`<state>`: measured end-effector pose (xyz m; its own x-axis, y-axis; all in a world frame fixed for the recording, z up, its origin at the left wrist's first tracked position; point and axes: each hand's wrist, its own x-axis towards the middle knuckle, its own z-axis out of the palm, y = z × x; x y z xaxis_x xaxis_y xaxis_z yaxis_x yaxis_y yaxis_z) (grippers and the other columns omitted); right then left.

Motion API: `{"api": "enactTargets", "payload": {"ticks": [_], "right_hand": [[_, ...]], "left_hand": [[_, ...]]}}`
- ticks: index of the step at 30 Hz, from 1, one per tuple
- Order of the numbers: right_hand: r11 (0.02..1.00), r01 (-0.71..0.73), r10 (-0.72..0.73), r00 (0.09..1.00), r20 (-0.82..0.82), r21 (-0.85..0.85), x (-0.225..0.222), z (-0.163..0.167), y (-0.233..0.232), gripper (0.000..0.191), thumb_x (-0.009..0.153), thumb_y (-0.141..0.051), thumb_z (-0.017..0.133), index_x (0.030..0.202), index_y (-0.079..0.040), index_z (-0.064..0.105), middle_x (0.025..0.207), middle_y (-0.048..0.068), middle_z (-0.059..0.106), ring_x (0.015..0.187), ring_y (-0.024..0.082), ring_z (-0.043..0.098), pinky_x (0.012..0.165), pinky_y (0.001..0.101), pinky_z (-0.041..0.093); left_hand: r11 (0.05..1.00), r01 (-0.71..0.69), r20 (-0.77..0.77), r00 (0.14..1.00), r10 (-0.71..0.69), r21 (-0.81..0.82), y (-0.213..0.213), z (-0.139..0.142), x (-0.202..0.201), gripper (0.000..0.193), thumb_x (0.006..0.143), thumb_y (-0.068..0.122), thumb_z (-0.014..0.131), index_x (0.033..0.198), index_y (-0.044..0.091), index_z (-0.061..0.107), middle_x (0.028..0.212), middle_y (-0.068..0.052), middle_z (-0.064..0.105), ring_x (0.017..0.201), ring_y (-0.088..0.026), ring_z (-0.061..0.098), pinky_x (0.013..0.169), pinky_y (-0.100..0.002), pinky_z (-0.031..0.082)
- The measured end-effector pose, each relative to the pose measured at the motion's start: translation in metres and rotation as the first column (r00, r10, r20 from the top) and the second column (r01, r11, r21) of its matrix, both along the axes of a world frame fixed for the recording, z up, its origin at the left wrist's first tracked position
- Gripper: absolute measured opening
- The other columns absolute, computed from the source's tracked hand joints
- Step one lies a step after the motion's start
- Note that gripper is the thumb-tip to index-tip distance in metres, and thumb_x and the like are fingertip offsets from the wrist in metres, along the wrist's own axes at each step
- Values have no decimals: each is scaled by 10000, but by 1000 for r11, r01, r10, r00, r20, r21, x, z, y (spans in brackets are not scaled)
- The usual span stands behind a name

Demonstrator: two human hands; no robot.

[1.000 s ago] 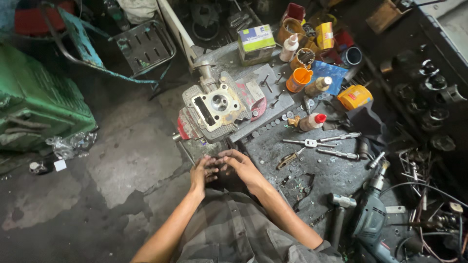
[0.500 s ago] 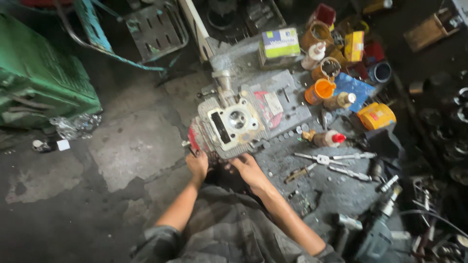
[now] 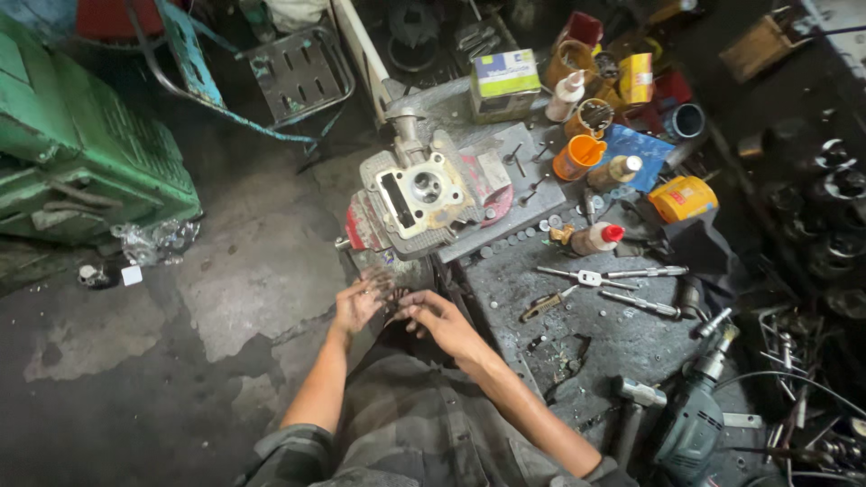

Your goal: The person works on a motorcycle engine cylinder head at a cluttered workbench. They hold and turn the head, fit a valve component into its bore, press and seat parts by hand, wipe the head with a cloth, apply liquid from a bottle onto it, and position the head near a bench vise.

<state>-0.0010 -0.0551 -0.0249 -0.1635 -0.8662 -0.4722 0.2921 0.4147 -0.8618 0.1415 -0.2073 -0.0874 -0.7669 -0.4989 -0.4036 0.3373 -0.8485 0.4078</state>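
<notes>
A grey metal cylinder head (image 3: 422, 194) sits clamped in a red vise (image 3: 361, 230) at the edge of a dark workbench (image 3: 595, 334). Both of my hands meet just below the vise, in front of my lap. My left hand (image 3: 359, 304) is grimy, its fingers spread and pointing up toward the base of the vise. My right hand (image 3: 435, 317) lies beside it, fingers curled toward the left hand over something small and dark that I cannot make out.
On the bench lie wrenches (image 3: 600, 275), pliers (image 3: 546, 307), a hammer (image 3: 631, 401), an electric drill (image 3: 695, 419), an orange cup (image 3: 577, 155), small bottles (image 3: 597, 237), a yellow tin (image 3: 683, 198) and a cardboard box (image 3: 505, 83). A green machine (image 3: 81, 171) stands at the left on the stained concrete floor (image 3: 180, 361).
My hands have stayed together under the vise. The left hand's fingers have spread and turned upward. My head moved, so the bench has shifted slightly in view.
</notes>
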Motion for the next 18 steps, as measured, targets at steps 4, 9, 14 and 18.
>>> {"api": "enactTargets", "payload": {"ticks": [4,9,14,18], "right_hand": [[999,50,-50,999,7,7,-3,5,36,274,1009,-167,558,1232,-42,658,1083,64,764,895,113,658,783,283,525],[991,127,-126,992,-33,42,-14,10,73,291,1000,-182,563,1231,-37,665,1107,71,764,894,111,648,792,285,528],[972,185,-182,983,-38,142,-12,14,92,298,991,-196,561,1227,-47,667,1105,61,764,879,108,638,774,294,520],[976,161,-159,987,-26,145,-4,14,94,296,1001,-205,563,1232,-49,663,1107,58,758,882,107,637,778,285,514]], "left_hand": [[867,-450,18,889,457,216,31,3,-17,413,844,365,526,1188,149,598,1210,-108,679,1043,-293,668,898,-457,536],[615,-788,380,581,720,39,23,4,-46,489,947,559,491,1184,154,628,989,-47,676,816,-248,574,746,-415,498],[356,-927,421,371,828,118,10,15,-57,619,949,673,463,1144,114,642,891,-67,599,745,-224,567,714,-382,515],[255,-948,410,312,857,188,8,18,-55,653,946,677,436,1157,95,645,966,-69,606,788,-226,610,735,-369,535]]}}
